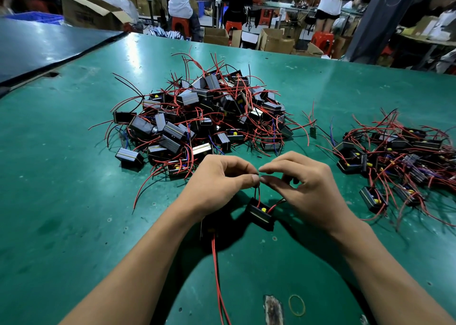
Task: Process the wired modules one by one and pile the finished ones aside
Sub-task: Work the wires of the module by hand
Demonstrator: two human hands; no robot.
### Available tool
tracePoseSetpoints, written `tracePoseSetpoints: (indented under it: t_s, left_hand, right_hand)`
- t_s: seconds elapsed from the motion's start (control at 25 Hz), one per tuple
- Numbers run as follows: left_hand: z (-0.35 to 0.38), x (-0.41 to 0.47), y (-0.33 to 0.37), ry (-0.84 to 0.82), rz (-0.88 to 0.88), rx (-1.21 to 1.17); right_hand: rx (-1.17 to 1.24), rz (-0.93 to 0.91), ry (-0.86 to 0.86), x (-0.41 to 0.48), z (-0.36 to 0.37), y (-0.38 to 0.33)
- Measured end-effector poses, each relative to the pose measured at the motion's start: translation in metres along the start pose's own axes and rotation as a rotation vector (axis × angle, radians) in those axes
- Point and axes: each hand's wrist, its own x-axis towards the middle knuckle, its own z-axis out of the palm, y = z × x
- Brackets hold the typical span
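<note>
A small black module (260, 214) with a yellow part and red wires hangs just above the green table (74, 201), below my two hands. My left hand (217, 179) pinches the end of a thin wire between thumb and forefinger. My right hand (303, 176) pinches the wire ends from the other side, fingertips meeting the left hand's. A second dark module (207, 228) lies partly hidden under my left wrist, its long red wires (218, 280) trailing toward me. A big heap of wired modules (204, 117) sits ahead. A smaller, flatter pile of modules (399, 157) lies to the right.
A yellow rubber band (296, 305) and a worn patch (272, 310) mark the near table edge. A small green circuit board (313, 131) lies between the piles. A darker table (37, 46) adjoins at left. Beyond are cardboard boxes (276, 39), red stools and several people.
</note>
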Motion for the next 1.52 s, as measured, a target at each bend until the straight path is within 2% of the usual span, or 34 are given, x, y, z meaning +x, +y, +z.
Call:
tracePoseSetpoints:
  t_s: [0.12, 0.36, 0.44, 0.56, 0.64, 0.76, 1.0, 1.2, 1.36, 1.44, 1.52]
  left_hand:
    - [-0.001, 0.000, 0.001, -0.018, -0.004, 0.002]
    - [0.001, -0.002, 0.004, 0.014, 0.044, 0.021]
    - [0.003, -0.003, 0.004, 0.056, 0.106, 0.124]
    - [0.008, -0.005, 0.004, 0.110, 0.184, 0.224]
    - [0.009, -0.004, 0.003, 0.135, 0.197, 0.243]
    - [0.007, -0.003, 0.000, 0.151, 0.179, 0.239]
    - [0.005, -0.002, -0.001, 0.139, 0.147, 0.237]
    - [0.006, -0.001, -0.001, 0.124, 0.152, 0.241]
    - [0.006, -0.002, -0.001, 0.122, 0.154, 0.236]
    - [0.006, -0.003, 0.000, 0.128, 0.164, 0.222]
    - [0.007, -0.003, 0.001, 0.123, 0.172, 0.209]
  right_hand:
    - [-0.040, -0.033, -0.016, 0.000, 0.000, 0.002]
    - [-0.007, 0.058, -0.050, 0.004, -0.005, -0.011]
    - [0.061, 0.196, -0.069, 0.004, -0.004, -0.016]
    - [0.290, 0.490, -0.169, 0.008, -0.004, -0.018]
    - [0.403, 0.576, -0.236, 0.009, -0.008, -0.015]
    - [0.358, 0.509, -0.263, 0.008, -0.012, -0.014]
    - [-0.008, 0.117, -0.089, 0.004, -0.006, -0.010]
    - [-0.083, 0.022, -0.046, 0.000, -0.003, -0.004]
    - [-0.061, 0.043, -0.055, 0.004, -0.007, -0.009]
    - [0.032, 0.158, -0.036, 0.004, -0.006, -0.014]
    - [0.181, 0.371, -0.060, 0.005, -0.002, -0.017]
